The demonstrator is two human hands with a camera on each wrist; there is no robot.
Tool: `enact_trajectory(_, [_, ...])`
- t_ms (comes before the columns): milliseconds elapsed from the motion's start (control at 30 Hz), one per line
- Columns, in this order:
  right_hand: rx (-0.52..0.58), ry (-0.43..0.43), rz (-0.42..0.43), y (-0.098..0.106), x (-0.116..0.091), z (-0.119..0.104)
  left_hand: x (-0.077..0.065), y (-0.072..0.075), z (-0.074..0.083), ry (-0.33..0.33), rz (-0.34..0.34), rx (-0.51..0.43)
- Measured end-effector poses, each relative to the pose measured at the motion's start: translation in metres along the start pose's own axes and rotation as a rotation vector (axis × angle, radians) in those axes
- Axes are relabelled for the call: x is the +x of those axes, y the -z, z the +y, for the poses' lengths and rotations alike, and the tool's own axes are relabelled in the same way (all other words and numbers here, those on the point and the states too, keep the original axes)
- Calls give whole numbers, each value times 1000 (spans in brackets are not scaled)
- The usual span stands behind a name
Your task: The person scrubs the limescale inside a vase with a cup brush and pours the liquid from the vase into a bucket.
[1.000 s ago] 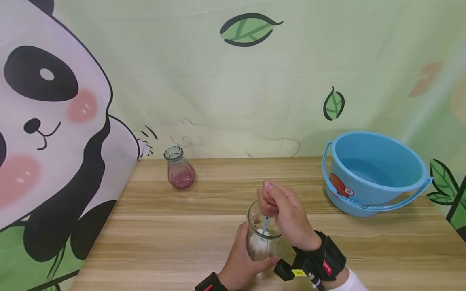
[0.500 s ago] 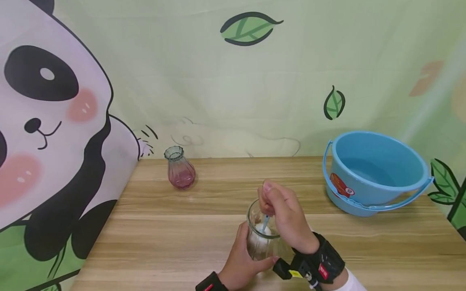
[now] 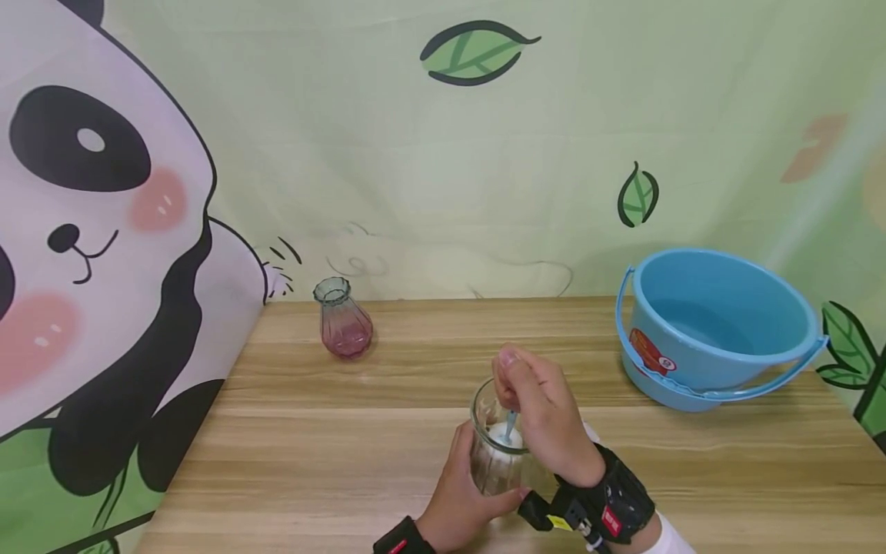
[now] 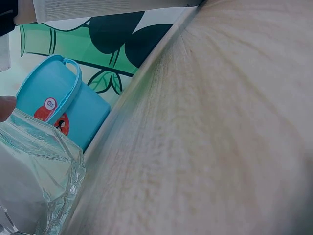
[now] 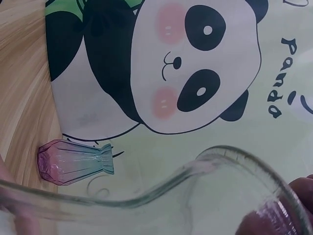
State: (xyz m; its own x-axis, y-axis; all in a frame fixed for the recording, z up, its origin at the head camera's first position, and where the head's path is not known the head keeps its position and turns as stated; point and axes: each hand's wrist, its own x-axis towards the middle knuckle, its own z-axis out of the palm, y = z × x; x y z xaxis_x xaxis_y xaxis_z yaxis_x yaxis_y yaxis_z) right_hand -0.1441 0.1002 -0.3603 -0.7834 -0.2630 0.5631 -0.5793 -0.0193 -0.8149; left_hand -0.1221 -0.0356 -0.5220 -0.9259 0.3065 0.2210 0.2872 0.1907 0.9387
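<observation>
A clear glass vase (image 3: 487, 469) with a wide rim stands tilted on the table in the head view. My left hand (image 3: 462, 496) grips its body, thumb in front and fingers along the left side. Above the mouth, my right hand (image 3: 547, 415) holds a cup brush (image 3: 511, 425) by its light blue handle, the white head down inside the glass. The handle's upper end is hidden in the fist. Up close, the left wrist view has the vase's thick base (image 4: 61, 161); its curved rim (image 5: 122, 201) crosses the right wrist view.
A ribbed vase (image 3: 346, 327), pink below and grey-green above, stands at the back left of the wooden table (image 3: 311, 438). To the right is a light blue bucket (image 3: 692, 377) with its handle hanging in front. A panda-print cloth (image 3: 332, 138) hangs behind.
The white brush head shifts slightly inside the glass, and its handle's angle changes a little. My right wrist dips slightly. The left hand keeps its grip.
</observation>
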Motion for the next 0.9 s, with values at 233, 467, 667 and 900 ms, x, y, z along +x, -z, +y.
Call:
enact_trajectory(233, [-14,-5,11,0,-1,0,0,0,-2,61,-19,-36])
enact_trajectory(467, [-4,-1,6,-2,-1,0,0,0,-2,35,-13,-21])
enact_trajectory(667, [-4,-9,-2,-1,-1,-1,-2,3,16,7,-4,-15])
enact_trajectory(900, [-14,-23,-51,0,0,-1,-2,3,17,-3,-5,-40])
